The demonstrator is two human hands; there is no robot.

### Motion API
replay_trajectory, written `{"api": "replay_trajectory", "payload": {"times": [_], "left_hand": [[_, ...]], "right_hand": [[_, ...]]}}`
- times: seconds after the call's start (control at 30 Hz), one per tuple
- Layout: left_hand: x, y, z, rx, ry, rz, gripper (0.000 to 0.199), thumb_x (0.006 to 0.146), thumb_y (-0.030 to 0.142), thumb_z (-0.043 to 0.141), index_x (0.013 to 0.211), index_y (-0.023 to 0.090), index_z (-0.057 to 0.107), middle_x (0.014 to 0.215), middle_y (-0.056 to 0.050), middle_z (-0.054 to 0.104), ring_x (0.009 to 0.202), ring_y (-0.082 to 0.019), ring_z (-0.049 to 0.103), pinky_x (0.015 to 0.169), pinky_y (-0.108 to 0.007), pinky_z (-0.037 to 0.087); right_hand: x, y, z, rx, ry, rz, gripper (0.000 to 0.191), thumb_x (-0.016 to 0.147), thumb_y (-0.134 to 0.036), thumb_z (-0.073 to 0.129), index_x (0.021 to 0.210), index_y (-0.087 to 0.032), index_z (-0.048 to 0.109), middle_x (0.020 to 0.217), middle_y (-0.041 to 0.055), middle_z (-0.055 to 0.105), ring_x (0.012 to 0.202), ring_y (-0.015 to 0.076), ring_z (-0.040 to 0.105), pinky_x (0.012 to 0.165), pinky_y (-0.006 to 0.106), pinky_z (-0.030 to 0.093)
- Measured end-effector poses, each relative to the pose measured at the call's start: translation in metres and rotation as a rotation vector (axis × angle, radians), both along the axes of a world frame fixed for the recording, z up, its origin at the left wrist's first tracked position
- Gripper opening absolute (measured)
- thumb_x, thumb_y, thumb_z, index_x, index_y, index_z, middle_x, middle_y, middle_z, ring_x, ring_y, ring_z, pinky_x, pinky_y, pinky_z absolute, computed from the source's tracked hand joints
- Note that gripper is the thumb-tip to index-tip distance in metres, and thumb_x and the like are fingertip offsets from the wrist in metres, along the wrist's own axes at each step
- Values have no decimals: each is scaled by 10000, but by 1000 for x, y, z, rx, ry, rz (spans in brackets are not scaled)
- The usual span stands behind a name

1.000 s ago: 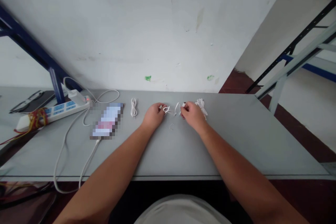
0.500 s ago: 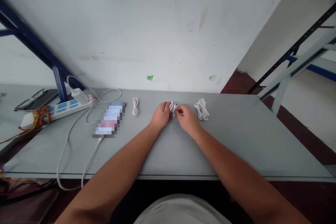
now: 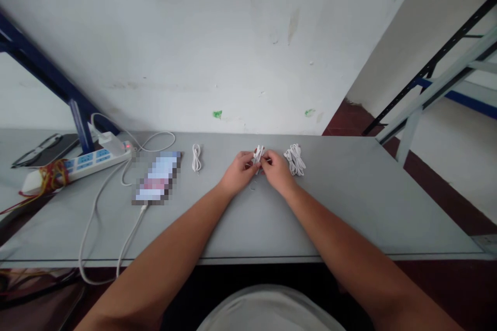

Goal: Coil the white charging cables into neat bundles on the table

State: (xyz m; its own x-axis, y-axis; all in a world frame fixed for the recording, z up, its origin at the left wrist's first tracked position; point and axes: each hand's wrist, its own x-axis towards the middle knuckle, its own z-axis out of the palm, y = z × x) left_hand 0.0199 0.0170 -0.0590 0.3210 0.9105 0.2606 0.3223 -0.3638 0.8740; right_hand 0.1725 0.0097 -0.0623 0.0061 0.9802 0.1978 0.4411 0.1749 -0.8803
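1. Left grip (image 3: 238,172) and right grip (image 3: 277,171) close together, both clamped on a small bundle of white cable (image 3: 258,154), pinched from two sides, for keeping it steady.
2. Just right of the right grip, a coiled white cable (image 3: 295,160) on the tabletop (image 3: 349,207); well left of the left grip, a smaller coil (image 3: 196,158).
3. Lower part of the bundle hidden behind fingers; its ends impossible to make out.
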Motion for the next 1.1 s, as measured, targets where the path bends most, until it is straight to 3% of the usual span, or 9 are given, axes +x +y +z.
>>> {"api": "replay_trajectory", "payload": {"times": [0.23,0.47,0.63,0.8,0.93,1.1], "left_hand": [[1,-7,10,186,144,-80,351,972,346,382,1215,207,594,1130,-103,566,1108,-213,517,1027,-369,389],[4,-15,13,194,240,-96,368,962,315,377,1296,196,474,1036,-88,527,990,-213,523,935,-348,423],[5,-13,14,214,190,-39,294,969,283,331,1129,179,555,943,-76,548,919,-204,522,880,-330,417],[6,-13,17,173,128,-53,257,963,253,327,944,182,574,789,-36,564,765,-178,516,770,-306,409],[6,-12,16,161,124,-26,253,944,220,346,1002,176,588,822,-45,589,774,-183,523,755,-312,412],[4,-15,17,189,159,-11,316,974,296,328,1140,181,571,881,-65,588,877,-202,531,837,-331,415]], "right_hand": [[1,-4,9,4,85,49,161,881,-369,483,839,-227,549,764,-6,644,664,153,614,619,265,484],[0,-10,16,17,7,16,165,892,-357,469,795,-231,510,709,-8,625,644,159,605,648,280,486],[-4,-12,15,69,95,25,188,892,-385,494,789,-227,486,751,1,615,616,145,605,623,278,500],[-8,-14,16,-46,133,109,170,901,-376,485,804,-236,490,650,-24,596,546,146,600,562,278,499],[-11,-14,15,-118,204,132,163,886,-368,514,800,-232,489,706,-4,644,580,155,631,571,291,523],[-10,-10,11,-201,292,124,161,882,-349,503,779,-232,463,609,-25,605,495,149,595,513,288,508]]}}
